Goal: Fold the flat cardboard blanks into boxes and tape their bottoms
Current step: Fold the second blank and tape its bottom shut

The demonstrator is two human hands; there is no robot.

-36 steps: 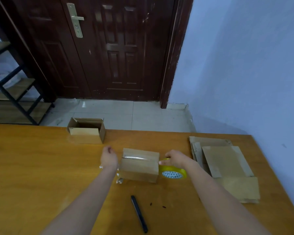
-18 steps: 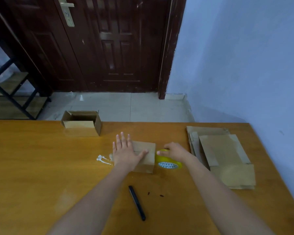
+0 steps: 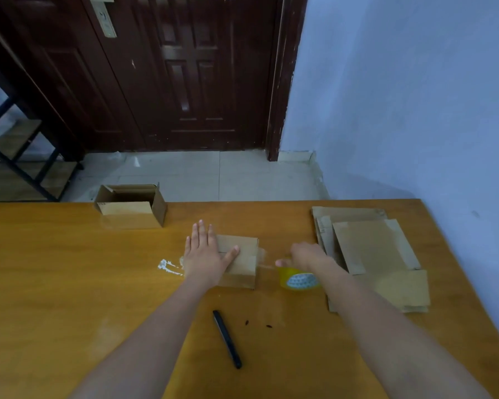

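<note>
A small folded cardboard box lies bottom-up in the middle of the wooden table. My left hand presses flat on its top with straight fingers. My right hand grips a yellow tape roll just right of the box, and a clear strip of tape stretches from the roll to the box's right side. A stack of flat cardboard blanks lies at the right of the table. A finished open box stands at the far edge.
A black pen lies on the table near me, with two small dark specks beside it. White tape scraps lie left of my left hand. A dark door, a shelf frame and a blue wall stand beyond the table.
My left hand moved from the box's left side onto its top and pressed flat. My right hand pulled the tape roll away to the right, drawing out a strip.
</note>
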